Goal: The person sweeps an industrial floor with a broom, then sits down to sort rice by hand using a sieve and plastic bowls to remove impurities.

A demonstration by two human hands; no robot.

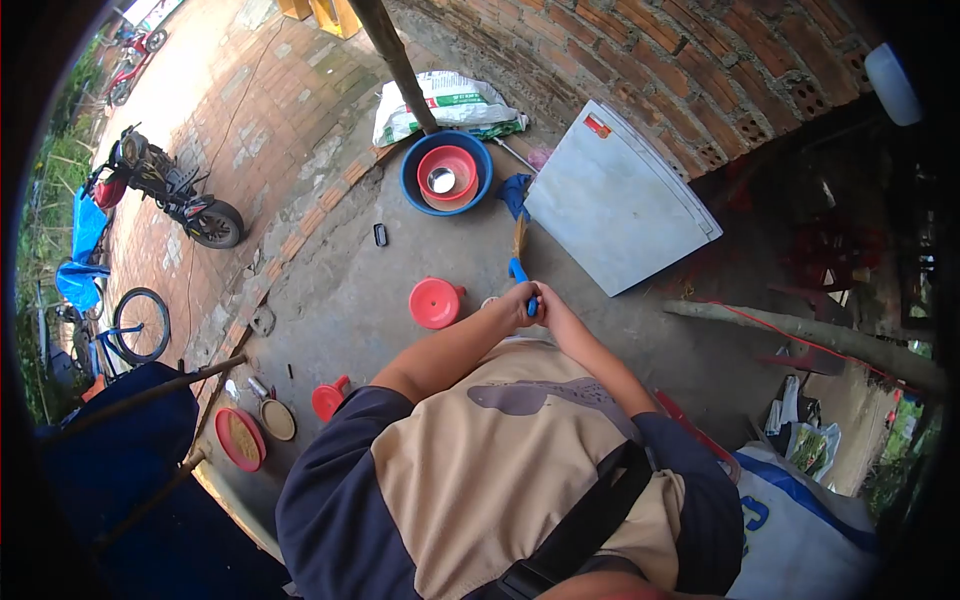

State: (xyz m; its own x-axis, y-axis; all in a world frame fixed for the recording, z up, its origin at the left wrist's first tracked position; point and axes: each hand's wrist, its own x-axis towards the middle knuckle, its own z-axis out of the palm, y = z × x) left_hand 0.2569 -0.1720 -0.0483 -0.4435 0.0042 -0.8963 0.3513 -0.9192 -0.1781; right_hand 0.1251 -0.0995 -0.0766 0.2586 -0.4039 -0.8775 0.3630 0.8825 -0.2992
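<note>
left grip (pixel 518 304) and right grip (pixel 544 299), wrapped together around a blue-handled tool (pixel 516 270); left of the grip, a red plastic stool (pixel 434 304); ahead-left of it, a blue basin (pixel 408 178).

No text can be read with certainty: the print (pixel 462 99) on the sack (pixel 400 112), the red sticker (pixel 597 126) on the white board (pixel 620 205) and the blue marks (pixel 757 514) on the white sheet (pixel 800 545) are unclear.

You've one view: wide, from your head, facing steeply down past your shirt (pixel 510 470) to your hands (pixel 519 303), floor (pixel 335 325) and wall (pixel 640 60) farther ahead.
</note>
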